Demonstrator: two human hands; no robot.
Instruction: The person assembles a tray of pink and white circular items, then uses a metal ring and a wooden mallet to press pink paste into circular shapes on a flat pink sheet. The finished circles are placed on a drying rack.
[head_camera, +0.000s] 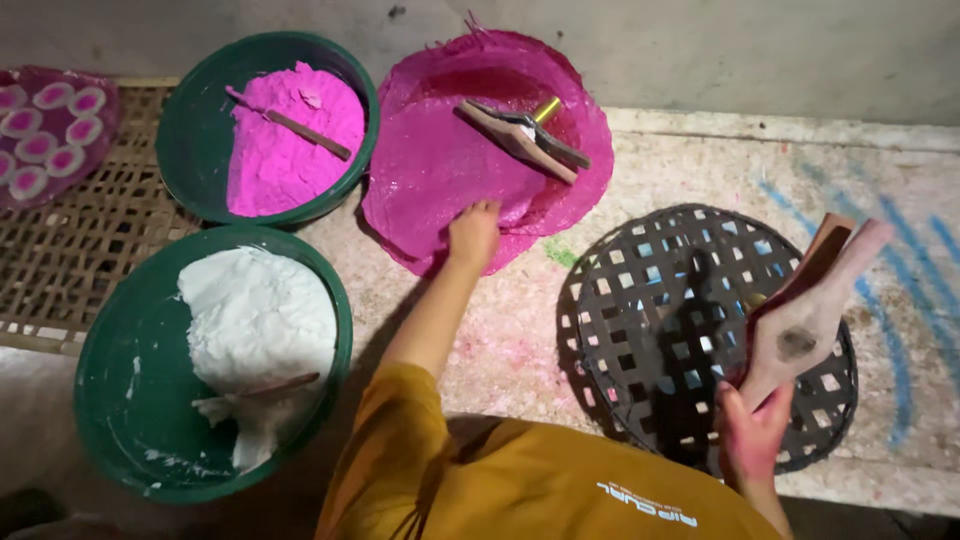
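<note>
While the person leans over the floor, a big pink sheet lies spread out at the top. A wooden tool with a yellow tip rests on it. To the right sits a dark round woven tray with little square holes.

On the left sits a green bowl with white dough and a small stick in it. Just above it is another green bowl, filled with pink powder, and a stick lies in that one too. Both bowls sit at the edge of a woven mat. Far left, small white and pink round cakes lie on another pink sheet.

Reaching forward, the left hand has its fingers pressed down on the lower edge of the big pink sheet. I cannot tell if they are pinching it. Stained pink, the right hand has its fingers wrapped tight around the handle of a wooden mold, held up over the dark tray. That mold is flat with a dark dent in the middle.
</note>
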